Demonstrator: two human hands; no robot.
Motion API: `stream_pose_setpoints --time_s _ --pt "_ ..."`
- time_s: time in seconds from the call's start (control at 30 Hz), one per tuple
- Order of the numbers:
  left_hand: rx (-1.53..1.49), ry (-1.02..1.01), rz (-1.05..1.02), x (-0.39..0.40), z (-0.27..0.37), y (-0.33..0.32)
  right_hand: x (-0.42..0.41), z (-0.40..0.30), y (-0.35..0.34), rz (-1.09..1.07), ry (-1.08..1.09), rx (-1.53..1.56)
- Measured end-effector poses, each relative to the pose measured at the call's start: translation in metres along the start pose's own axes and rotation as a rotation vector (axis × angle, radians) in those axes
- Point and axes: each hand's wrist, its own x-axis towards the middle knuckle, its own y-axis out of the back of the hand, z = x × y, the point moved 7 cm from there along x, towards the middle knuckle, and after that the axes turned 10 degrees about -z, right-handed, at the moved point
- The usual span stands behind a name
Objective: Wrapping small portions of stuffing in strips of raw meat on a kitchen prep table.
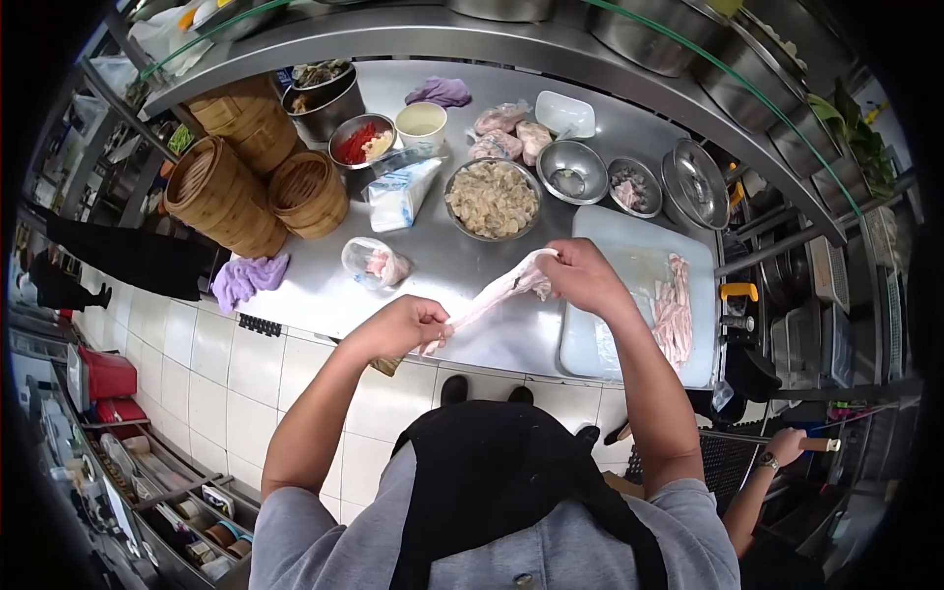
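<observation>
A long pale strip of raw meat or skin [501,291] is stretched above the front edge of the steel table [317,302]. My left hand [413,324] pinches its lower end between thumb and fingers. At the upper right end, my right hand [586,273] grips it, with a small dark patch on the strip close by. To the right, similar pale strips [672,313] lie on a white cutting board [608,236]. A clear plastic bag with pink pieces [377,264] stands left of the strip. Behind it is a steel bowl of pale, translucent pieces [493,199].
Bamboo steamers [221,199] and a purple cloth [251,280] are at the left. Bagged meat [501,133], steel bowls [571,172] and a white dish [565,114] stand farther back, beneath a steel shelf [516,40]. Another person's hand [785,448] holds a handle at the lower right.
</observation>
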Motion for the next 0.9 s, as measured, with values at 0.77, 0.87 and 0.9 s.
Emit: stream_pose_setpoints --time_s 0.77,0.87,0.9 --pt "1.351 0.032 0.336 0.039 0.027 -0.12 0.046 0.015 -0.062 -0.032 0.209 -0.611" --pt "1.101 -0.076 0.19 0.068 0.022 -0.148 0.007 0.059 -0.046 0.037 0.12 -0.377" --pt "0.979 -0.163 0.18 0.071 0.029 -0.151 -0.006 0.081 -0.048 0.017 0.073 -0.278"
